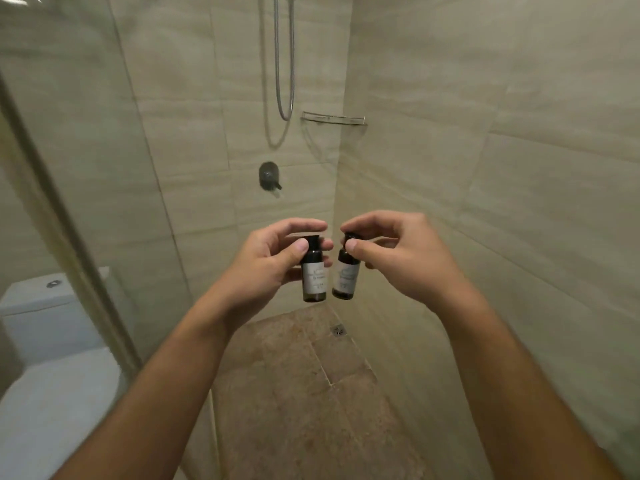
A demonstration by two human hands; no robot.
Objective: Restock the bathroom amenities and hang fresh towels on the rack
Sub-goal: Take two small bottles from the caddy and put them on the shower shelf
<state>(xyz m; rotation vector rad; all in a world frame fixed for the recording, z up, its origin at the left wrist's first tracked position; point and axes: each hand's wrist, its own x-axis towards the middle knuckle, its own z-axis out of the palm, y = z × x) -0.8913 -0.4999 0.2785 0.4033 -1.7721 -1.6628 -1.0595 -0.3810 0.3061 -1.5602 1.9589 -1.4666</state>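
I hold two small dark amenity bottles with pale labels in front of me, inside the shower stall. My left hand (273,258) pinches the left bottle (314,275) by its black cap, and the bottle hangs upright. My right hand (398,254) grips the right bottle (346,277) by its cap too; that one tilts slightly. The two bottles hang close together, almost touching. A wire corner shelf (334,118) is fixed in the wall corner well above both hands and looks bare.
A shower hose (285,64) hangs on the back wall above a round mixer valve (269,175). A glass screen (69,168) stands at the left, with a white toilet (45,341) behind it. The brown tiled floor has a drain (338,330) near the corner.
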